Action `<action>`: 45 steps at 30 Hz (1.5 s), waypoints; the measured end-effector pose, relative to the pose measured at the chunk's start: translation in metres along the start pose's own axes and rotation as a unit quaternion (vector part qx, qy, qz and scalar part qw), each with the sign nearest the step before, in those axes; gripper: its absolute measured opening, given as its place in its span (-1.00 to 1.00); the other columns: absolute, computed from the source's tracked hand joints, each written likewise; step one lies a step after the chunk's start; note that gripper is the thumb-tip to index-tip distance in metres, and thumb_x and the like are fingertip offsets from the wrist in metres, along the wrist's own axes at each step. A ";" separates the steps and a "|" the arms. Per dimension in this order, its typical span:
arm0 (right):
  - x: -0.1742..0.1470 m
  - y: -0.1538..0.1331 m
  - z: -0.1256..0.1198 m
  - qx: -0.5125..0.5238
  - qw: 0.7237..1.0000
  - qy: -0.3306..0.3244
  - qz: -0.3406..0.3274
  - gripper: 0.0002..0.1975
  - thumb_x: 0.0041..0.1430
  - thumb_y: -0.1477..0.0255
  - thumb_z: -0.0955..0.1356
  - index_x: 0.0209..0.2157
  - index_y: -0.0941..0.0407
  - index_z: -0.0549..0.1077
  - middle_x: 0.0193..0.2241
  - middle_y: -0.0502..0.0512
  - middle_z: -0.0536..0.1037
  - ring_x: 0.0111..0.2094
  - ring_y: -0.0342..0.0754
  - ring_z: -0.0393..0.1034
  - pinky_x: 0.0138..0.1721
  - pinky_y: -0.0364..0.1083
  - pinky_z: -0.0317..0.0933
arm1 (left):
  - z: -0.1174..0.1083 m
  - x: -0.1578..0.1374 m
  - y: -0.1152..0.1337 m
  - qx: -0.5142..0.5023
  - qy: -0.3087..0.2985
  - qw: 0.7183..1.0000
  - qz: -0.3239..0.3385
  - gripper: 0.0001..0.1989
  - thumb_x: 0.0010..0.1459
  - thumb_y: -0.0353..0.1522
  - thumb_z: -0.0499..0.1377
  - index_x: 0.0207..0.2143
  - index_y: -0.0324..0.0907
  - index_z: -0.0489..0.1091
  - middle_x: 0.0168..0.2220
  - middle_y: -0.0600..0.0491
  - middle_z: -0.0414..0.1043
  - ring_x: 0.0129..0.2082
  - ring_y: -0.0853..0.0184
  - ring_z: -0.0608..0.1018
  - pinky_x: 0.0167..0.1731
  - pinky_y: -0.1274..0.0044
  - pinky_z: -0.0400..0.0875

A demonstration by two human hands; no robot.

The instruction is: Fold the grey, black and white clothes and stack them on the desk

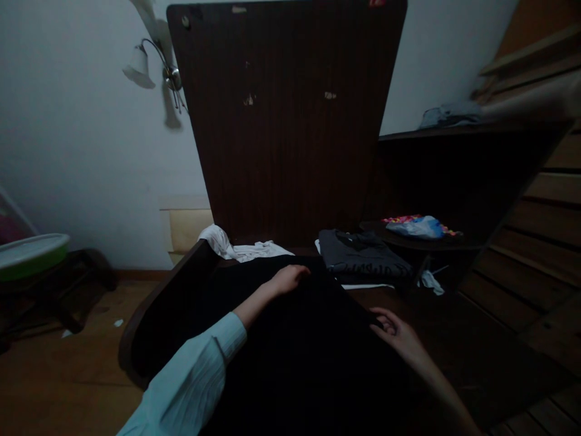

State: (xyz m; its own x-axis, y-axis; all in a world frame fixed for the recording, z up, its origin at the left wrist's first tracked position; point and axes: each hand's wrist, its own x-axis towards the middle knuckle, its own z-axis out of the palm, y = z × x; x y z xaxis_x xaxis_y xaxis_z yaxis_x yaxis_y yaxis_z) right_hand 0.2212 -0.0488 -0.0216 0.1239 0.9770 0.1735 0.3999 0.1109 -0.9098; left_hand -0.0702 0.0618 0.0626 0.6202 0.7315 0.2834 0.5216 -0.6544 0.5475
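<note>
The black cloth (308,351) lies spread directly in front of you, and its long axis seems to run away from you, toward the dark wooden board (295,133), although the darkness hides its folds. Its right edge goes slantwise, and your right hand (397,333) is the nearer one to this edge: thumb and fingers pinch it, so the cloth extends to the left from there. Your left hand (289,278) is over the far part of the cloth; its fingers are curled, but I cannot tell if they grip any fabric. Beyond the far edge, a white cloth (254,250) lies at left and a folded dark grey garment (363,253) at right. Farther right, a plastic bag (417,227) rests on a low shelf (417,244).
</note>
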 end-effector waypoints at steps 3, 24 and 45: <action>-0.001 -0.004 0.001 -0.001 1.000 -0.006 0.003 -0.57 -0.24 0.23 0.35 -0.27 0.13 0.37 -0.51 0.02 0.44 -0.53 -0.11 0.32 -0.50 -0.13 0.22 | 0.012 0.032 0.006 0.053 0.050 0.997 0.011 -0.60 -0.09 -0.63 0.00 -0.24 -0.13 0.41 -0.23 0.02 0.44 -0.21 0.28 0.45 -0.19 0.53 0.27; -0.030 -0.116 0.046 -0.330 0.934 0.017 -0.138 -0.81 -0.10 0.57 0.21 -0.37 0.10 0.30 -0.37 0.07 0.41 -0.40 -0.07 0.37 -0.40 -0.13 0.17 | -0.009 0.066 -0.002 0.180 0.024 0.982 -0.061 -0.80 -0.02 -0.46 0.08 -0.28 -0.11 0.32 -0.43 0.02 0.39 -0.32 0.23 0.44 -0.30 0.53 0.20; -0.049 -0.138 0.132 -0.425 0.878 -0.191 -0.113 -0.76 0.10 0.56 0.19 -0.20 0.19 0.38 -0.31 0.21 0.52 -0.32 0.03 0.45 -0.38 -0.10 0.27 | 0.028 0.011 -0.061 -0.406 0.247 0.858 -0.196 -0.74 -0.20 -0.38 0.22 -0.40 -0.16 0.22 -0.62 0.23 0.28 -0.66 0.50 0.35 -0.62 0.66 0.22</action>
State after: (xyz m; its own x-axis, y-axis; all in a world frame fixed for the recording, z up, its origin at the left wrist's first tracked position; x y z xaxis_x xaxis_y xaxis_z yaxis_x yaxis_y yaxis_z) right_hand 0.0401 -0.0881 0.0451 -0.2941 0.9554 0.0272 0.9279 0.2922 -0.2314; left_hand -0.0788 0.1046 0.0103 0.0614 0.9882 0.1404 -0.0714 -0.1360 0.9881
